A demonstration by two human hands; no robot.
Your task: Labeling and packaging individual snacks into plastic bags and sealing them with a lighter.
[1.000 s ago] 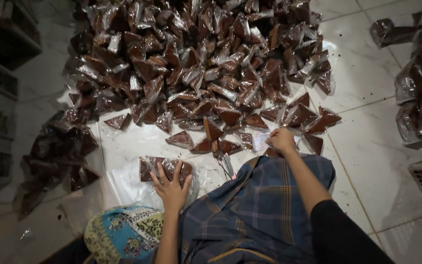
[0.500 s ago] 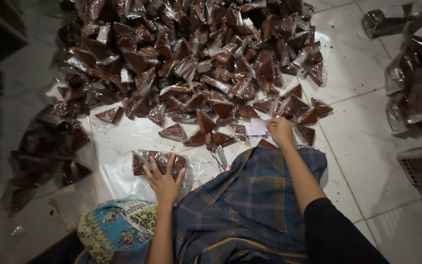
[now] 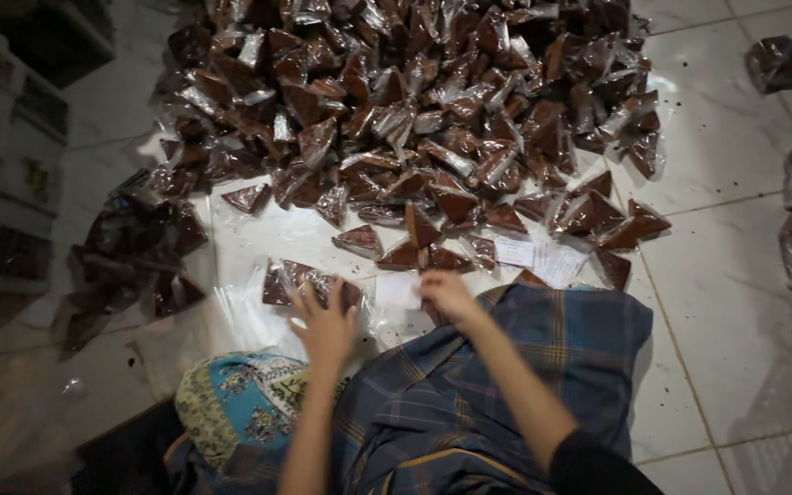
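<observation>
I am looking straight down at a white tiled floor [image 3: 735,275] where a person is sitting with a blue plaid cloth [image 3: 469,403] over the lap. The left hand [image 3: 325,323] is lying flat with fingers spread wide, pressing on a clear plastic bag [image 3: 309,284] filled with dark brown pieces; that bag is lying on the floor just in front of the lap, toward the left. The right hand [image 3: 446,295] is resting at the front edge of the plaid cloth with fingers curled low, touching a small white paper slip [image 3: 398,291] just beside the bag; I cannot tell whether it is gripping the slip. A few more white slips [image 3: 538,257] are lying near the right hand, a little to its right. Beyond both hands, a large heap of triangular clear packets [image 3: 414,119] of the same dark brown filling is covering much of the floor. A smaller dim pile of packets [image 3: 139,257] is sitting to the left, and a patterned teal and yellow cloth [image 3: 231,403] is lying beside the left forearm.
</observation>
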